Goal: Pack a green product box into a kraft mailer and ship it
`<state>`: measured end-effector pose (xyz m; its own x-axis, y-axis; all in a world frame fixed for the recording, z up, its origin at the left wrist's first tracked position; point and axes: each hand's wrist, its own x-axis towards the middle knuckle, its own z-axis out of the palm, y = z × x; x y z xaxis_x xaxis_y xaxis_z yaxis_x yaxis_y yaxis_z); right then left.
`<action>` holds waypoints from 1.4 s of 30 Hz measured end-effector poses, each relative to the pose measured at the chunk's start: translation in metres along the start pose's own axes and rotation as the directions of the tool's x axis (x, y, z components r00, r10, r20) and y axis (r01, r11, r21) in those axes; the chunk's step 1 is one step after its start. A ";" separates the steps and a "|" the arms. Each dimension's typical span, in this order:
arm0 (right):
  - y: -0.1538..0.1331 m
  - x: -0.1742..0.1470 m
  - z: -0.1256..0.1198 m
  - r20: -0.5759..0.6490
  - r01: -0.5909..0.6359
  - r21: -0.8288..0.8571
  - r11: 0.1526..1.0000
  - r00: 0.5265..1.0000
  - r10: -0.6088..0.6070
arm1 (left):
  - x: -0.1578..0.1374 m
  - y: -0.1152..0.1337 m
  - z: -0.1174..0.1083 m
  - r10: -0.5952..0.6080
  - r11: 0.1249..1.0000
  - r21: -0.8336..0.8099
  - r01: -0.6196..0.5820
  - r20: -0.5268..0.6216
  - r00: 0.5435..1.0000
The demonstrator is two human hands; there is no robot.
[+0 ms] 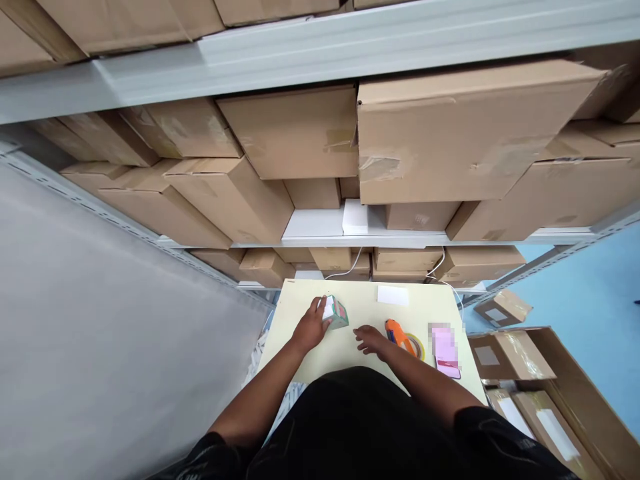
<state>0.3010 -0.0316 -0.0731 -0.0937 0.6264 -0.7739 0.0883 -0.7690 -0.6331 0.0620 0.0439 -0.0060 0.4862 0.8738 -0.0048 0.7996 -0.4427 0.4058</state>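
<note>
On the left part of the pale table (295, 307), my left hand (311, 327) grips a small green-and-white box (340, 319) with a reddish panel on one face. The fingers wrap over its near left side and hide part of it. To the right of the box, my right hand (370, 339) hovers over or rests on the table with its fingers apart and nothing in them. Just beyond that hand lies an orange tape dispenser (395, 329), with a yellow-rimmed tape roll (418, 345) by it.
A white sheet (393, 295) lies at the table's far side, and a pink-screened phone (444, 350) at its right. Shelves (310, 227) packed with cardboard boxes (470, 133) rise behind. A large open carton (590, 393) holding smaller boxes stands at right; a grey wall (125, 320) borders the left.
</note>
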 end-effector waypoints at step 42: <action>-0.150 0.130 0.191 -0.182 0.108 -0.007 0.994 0.977 -0.107 | 0.045 -0.189 -0.096 -0.034 0.977 -0.205 0.060 0.131 0.991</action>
<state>0.0866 0.1410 -0.0751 0.0796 0.7178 -0.6917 0.0845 -0.6963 -0.7128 -0.1016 0.1861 0.0048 0.5010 0.8544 -0.1382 0.7385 -0.3387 0.5831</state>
